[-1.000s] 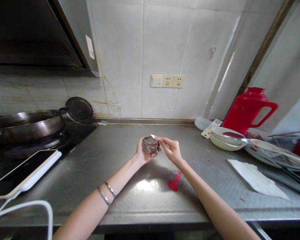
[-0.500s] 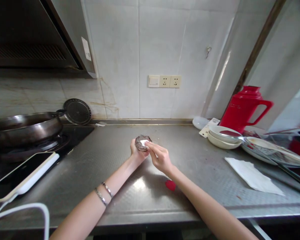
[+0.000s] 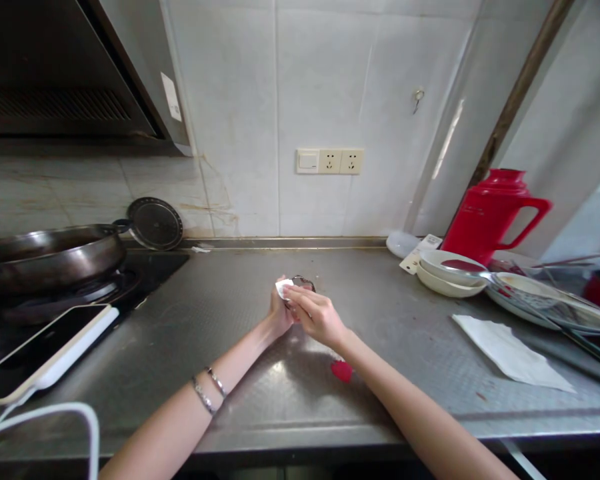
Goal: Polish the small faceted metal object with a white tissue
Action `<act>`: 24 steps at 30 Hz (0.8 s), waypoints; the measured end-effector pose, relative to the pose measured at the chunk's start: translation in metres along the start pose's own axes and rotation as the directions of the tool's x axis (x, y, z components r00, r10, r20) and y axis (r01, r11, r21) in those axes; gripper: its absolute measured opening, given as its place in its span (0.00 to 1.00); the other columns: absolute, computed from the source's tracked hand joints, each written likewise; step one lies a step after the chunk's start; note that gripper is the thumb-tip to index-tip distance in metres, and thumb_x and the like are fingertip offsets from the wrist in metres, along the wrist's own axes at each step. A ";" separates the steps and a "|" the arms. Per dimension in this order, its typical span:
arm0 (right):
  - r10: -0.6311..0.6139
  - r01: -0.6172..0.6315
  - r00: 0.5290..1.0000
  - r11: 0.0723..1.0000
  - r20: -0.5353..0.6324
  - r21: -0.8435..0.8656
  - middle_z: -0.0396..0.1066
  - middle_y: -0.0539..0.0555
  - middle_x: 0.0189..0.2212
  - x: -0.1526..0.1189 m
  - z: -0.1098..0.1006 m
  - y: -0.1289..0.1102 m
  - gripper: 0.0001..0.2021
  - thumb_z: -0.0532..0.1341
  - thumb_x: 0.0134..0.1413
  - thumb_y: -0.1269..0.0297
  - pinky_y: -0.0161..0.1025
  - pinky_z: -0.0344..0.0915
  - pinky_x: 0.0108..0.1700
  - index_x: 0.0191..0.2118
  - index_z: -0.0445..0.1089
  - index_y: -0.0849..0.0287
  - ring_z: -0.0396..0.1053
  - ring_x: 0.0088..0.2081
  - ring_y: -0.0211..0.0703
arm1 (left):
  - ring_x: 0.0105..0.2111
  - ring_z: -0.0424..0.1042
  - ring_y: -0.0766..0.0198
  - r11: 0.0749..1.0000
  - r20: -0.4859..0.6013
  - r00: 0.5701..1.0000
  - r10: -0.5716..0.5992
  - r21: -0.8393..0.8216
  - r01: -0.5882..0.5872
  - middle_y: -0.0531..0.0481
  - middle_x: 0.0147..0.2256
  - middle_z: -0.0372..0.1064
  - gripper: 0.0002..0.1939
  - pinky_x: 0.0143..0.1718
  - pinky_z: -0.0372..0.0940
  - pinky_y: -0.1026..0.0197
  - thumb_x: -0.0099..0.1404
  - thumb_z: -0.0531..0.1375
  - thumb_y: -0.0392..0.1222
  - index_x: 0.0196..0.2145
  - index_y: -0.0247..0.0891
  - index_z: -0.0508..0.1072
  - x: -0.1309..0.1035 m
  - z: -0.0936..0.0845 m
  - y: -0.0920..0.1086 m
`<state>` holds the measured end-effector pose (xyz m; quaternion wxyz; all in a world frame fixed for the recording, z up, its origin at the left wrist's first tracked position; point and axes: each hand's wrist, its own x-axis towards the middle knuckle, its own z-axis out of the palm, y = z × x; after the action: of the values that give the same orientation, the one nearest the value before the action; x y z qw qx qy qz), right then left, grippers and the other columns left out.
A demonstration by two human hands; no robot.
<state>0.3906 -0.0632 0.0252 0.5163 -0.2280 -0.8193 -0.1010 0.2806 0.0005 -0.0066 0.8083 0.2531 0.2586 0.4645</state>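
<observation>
My left hand (image 3: pixel 280 315) is wrapped round a small clear glass piece (image 3: pixel 304 280) with a dark, wavy round rim. Most of the glass is hidden behind my hands; only part of its rim shows above the fingers. My right hand (image 3: pixel 317 315) pinches a folded white tissue (image 3: pixel 283 287) and presses it against the left side of the glass. Both hands are just above the middle of the steel counter. Below my right wrist a small flat red piece (image 3: pixel 341 370) lies on the counter.
On the left are a pan (image 3: pixel 55 257) on the stove and a phone (image 3: pixel 40 350) with a white cable. To the right stand white bowls (image 3: pixel 447 283), a red thermos jug (image 3: pixel 490 217) and piled dishes. A white napkin (image 3: pixel 510 353) lies before them.
The tissue has moved from inside the glass rim to its left edge. The glass has shifted slightly right and turned, so less of it shows.
</observation>
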 end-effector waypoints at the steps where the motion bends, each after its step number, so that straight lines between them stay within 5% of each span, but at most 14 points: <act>1: -0.015 0.015 1.000 1.000 0.010 0.001 0.75 0.61 0.45 0.001 -0.002 0.001 0.16 0.51 0.60 0.76 0.40 0.71 0.52 0.51 0.67 0.61 0.70 0.51 0.44 | 0.18 0.68 0.60 1.000 -0.004 1.000 0.004 -0.005 -0.004 0.46 0.18 0.67 0.25 0.20 0.57 0.59 0.64 0.48 0.59 0.32 0.34 0.72 -0.001 0.002 -0.001; 8: -0.022 0.021 0.997 1.000 0.073 0.017 0.75 0.59 0.45 0.004 -0.013 0.016 0.14 0.50 0.63 0.73 0.48 0.67 0.56 0.49 0.69 0.59 0.70 0.52 0.43 | 0.13 0.60 0.65 0.995 -0.054 0.998 -0.025 0.093 0.030 0.52 0.14 0.60 0.24 0.14 0.47 0.62 0.63 0.48 0.60 0.28 0.36 0.69 -0.013 0.020 -0.003; 17: 0.002 0.000 1.000 0.992 0.019 -0.129 0.76 0.57 0.44 0.002 -0.028 0.035 0.16 0.52 0.61 0.74 0.52 0.65 0.57 0.51 0.67 0.56 0.74 0.47 0.42 | 0.12 0.62 0.63 0.980 0.144 0.985 -0.098 0.184 0.071 0.44 0.18 0.67 0.32 0.11 0.48 0.64 0.61 0.42 0.67 0.26 0.35 0.69 -0.024 0.024 0.012; 24: 0.020 -0.022 1.000 0.993 -0.019 -0.115 0.77 0.56 0.42 0.003 -0.027 0.030 0.15 0.52 0.61 0.74 0.53 0.67 0.56 0.50 0.69 0.56 0.74 0.46 0.44 | 0.16 0.66 0.61 0.999 -0.028 0.999 -0.047 0.017 0.047 0.46 0.19 0.68 0.29 0.15 0.57 0.63 0.60 0.49 0.64 0.32 0.33 0.72 -0.023 0.024 0.020</act>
<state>0.4254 -0.0465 0.0374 0.5104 -0.2650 -0.8052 -0.1446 0.2738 -0.0155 0.0281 0.8131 0.2477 0.2797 0.4464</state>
